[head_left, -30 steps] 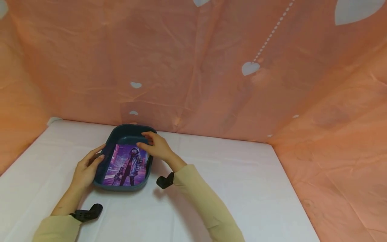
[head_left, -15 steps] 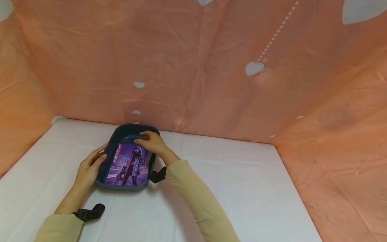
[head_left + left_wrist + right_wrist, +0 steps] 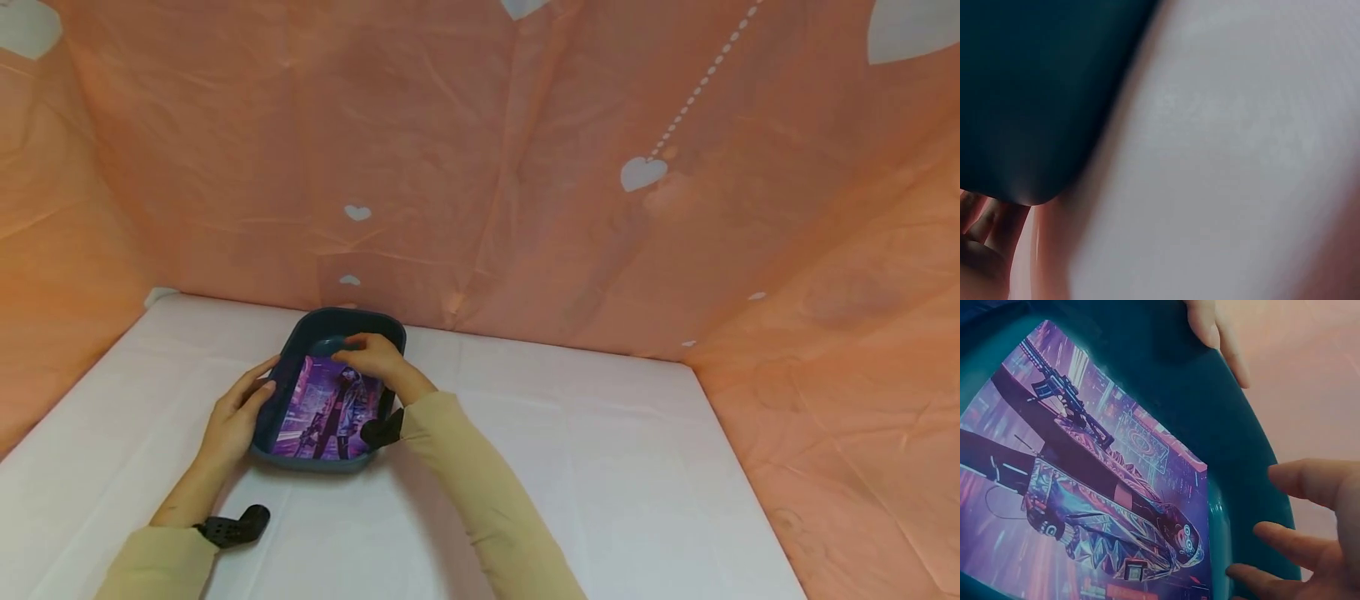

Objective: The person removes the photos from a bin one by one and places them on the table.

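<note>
A dark teal plastic tray sits on the white surface, tilted up in no visible way. Inside it lies a purple printed picture of a hooded figure with a rifle. My left hand grips the tray's left side, thumb at the rim and fingers outside; the left wrist view shows those fingers against the tray's wall. My right hand hovers over the tray's far right part, close to the picture's top edge. In the right wrist view its fingers are spread and hold nothing.
A white cloth covers the table. Behind it and at both sides hang orange fabric walls printed with white hearts. Black wrist cameras are strapped at both wrists, the right one overlapping the picture's lower right corner in the head view.
My right hand and forearm have shifted left over the tray, so the right wrist camera now overlaps the picture. The left hand keeps its grip. The head view has turned slightly left.
</note>
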A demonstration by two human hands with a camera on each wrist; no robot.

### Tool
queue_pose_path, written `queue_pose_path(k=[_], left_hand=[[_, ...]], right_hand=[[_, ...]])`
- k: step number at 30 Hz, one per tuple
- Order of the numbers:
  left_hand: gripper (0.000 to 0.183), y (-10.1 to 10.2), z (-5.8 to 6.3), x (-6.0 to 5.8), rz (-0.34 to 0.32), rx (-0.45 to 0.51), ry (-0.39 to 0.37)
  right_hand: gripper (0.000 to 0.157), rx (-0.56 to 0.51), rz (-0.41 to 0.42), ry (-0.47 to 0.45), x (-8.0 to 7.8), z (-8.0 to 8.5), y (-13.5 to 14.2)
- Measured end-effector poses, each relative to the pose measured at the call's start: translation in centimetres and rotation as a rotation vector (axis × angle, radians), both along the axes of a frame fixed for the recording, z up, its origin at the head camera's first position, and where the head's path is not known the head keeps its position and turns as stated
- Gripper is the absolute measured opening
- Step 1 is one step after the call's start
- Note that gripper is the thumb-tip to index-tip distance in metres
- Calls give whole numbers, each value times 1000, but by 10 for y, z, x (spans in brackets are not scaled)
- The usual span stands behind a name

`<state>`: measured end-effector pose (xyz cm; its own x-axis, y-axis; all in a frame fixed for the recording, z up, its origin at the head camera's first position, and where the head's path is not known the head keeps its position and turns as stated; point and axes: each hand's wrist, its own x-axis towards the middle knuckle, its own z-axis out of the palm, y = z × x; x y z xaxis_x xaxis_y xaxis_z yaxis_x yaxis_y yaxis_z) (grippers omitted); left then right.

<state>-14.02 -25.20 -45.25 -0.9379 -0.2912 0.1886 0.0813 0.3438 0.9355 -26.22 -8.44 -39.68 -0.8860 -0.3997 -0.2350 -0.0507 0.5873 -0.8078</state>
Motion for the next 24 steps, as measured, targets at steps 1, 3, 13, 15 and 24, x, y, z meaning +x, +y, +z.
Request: queue_pose_path(k=[1, 3, 13, 15, 24], left_hand=[[42, 0, 0, 0, 0, 1, 1], [43, 0, -1, -1, 0, 1, -2], [44, -1, -1, -1, 5, -33, -45], [45, -1, -2, -1, 5, -36, -50], [45, -3, -1, 0, 7, -45, -67]], right_hand=[[46, 11, 3, 1, 0, -1, -1], [47, 45, 10, 3, -1, -1, -2], [37, 142, 14, 48, 1, 1, -4], [34, 147, 13, 72, 1, 1, -3], [30, 180, 82, 232, 1, 4, 0]])
